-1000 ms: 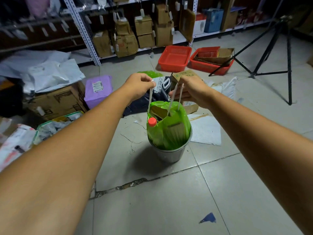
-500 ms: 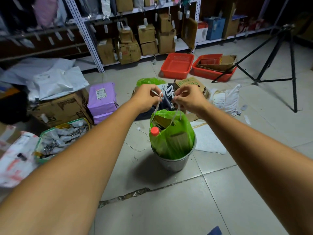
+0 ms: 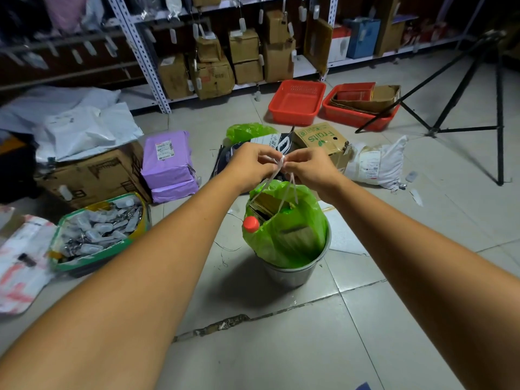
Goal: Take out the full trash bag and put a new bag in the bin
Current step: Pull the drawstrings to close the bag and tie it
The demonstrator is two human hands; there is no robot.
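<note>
Green trash bag (image 3: 289, 232) stands upright in the round metal bin (image 3: 295, 274) on the tiled floor (image 3: 281, 347), with its long axis vertical and its mouth upward and partly open. A red bottle cap (image 3: 251, 223) shows at its left rim. The left hand (image 3: 250, 161) and right hand (image 3: 309, 168) meet above the mouth, both pinching the white drawstrings (image 3: 281, 164), which run down to the bag. Bare floor lies nearer the camera and to the right of the bin. A fruit carton (image 3: 320, 139) sits behind it, and purple parcels (image 3: 167, 164) are well apart to the left.
</note>
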